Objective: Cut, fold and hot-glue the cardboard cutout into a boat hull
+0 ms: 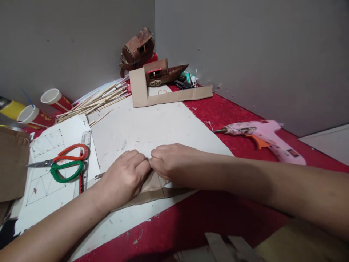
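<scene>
My left hand (127, 171) and my right hand (170, 162) meet above a white board (152, 127) on the table, their knuckles almost touching. Both have curled fingers closed on a bent piece of brown cardboard (155, 182). Its near edge runs as a long strip below the hands, and my hands and wrists cover much of the rest. To the left, scissors (71, 153) with one orange and one green handle lie over a ruler (85, 160) and a paper with drawn triangles (40, 182).
A pink glue gun (261, 133) lies on the red table surface (196, 218) at right. Behind are an L-shaped cardboard piece (174, 96), brown model boats (166, 74) and wooden sticks (98, 98). Paper cups (51, 96) stand at left; cardboard scraps (218, 247) lie at the near edge.
</scene>
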A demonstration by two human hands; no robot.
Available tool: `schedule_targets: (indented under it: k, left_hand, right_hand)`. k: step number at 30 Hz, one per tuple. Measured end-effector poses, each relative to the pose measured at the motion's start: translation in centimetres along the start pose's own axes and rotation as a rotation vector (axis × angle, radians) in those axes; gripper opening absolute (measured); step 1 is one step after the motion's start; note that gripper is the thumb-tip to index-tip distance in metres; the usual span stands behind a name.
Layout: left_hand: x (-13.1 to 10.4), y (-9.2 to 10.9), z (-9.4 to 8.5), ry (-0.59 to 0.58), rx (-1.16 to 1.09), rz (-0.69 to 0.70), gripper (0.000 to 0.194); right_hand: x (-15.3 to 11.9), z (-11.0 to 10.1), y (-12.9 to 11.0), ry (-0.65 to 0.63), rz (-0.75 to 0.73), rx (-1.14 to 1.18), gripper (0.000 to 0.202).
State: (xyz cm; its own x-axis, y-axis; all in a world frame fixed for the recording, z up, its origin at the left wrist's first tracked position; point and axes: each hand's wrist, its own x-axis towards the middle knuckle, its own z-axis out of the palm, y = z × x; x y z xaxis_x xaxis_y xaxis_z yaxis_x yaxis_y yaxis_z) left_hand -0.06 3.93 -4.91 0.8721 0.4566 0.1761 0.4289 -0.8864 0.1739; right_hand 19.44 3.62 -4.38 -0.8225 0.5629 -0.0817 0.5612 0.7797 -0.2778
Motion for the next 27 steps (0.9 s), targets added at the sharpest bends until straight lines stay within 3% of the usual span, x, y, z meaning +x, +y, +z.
schedule_targets:
  k: [3, 6, 8, 11, 13, 15, 16, 19, 21, 24, 27]
  left_hand:
    - [-0.4, 0.1, 0.3, 0.027, 0.061, 0.004, 0.026]
    - [-0.8, 0.1, -0.2, 0.025, -0.042, -0.111, 0.022]
    - [-0.9, 0.0, -1.1, 0.054, -0.149, -0.271, 0.019]
    - [-0.9, 0.1, -2.7, 0.195, -0.349, -0.518, 0.015]
    - [-0.6, 0.4, -3.8, 0.289, -0.516, -0.574, 0.014]
    - [-0.3, 0.8, -4.5, 0.326, -0.638, -0.553, 0.016]
    - [-0.1, 1.0, -4.7, 0.326, -0.656, -0.529, 0.017]
    - [0.4, 1.5, -4.9, 0.337, -0.573, -0.427, 0.019]
    - [0.5, 1.7, -4.6, 0.368, -0.509, -0.369, 0.024]
    - [0.4, 1.8, -4.2, 0.376, -0.474, -0.321, 0.031]
    - [0.2, 1.8, -4.1, 0.339, -0.447, -0.289, 0.034]
  right_hand:
    - [-0.6, 0.2, 0.2, 0.035, 0.013, 0.034, 0.019]
    - [-1.7, -0.5, 1.3, 0.148, 0.049, 0.289, 0.014]
    - [-2.4, -1.2, 2.0, 0.36, 0.112, 0.514, 0.017]
    - [-3.0, -2.0, 2.7, 0.758, 0.285, 0.799, 0.02]
    - [-2.8, -2.1, 2.9, 0.884, 0.397, 0.952, 0.018]
    - [-2.5, -2.0, 2.9, 0.808, 0.429, 1.101, 0.017]
    - [-2.3, -1.9, 2.8, 0.706, 0.378, 1.186, 0.023]
    - [-2.1, -1.7, 2.4, 0.309, 0.068, 1.337, 0.053]
    - [-2.3, -1.5, 2.1, 0.147, -0.103, 1.345, 0.061]
    - [-2.7, -1.5, 2.0, 0.088, -0.17, 1.32, 0.057]
    - [-2.8, -1.9, 2.9, 0.089, -0.057, 1.298, 0.058]
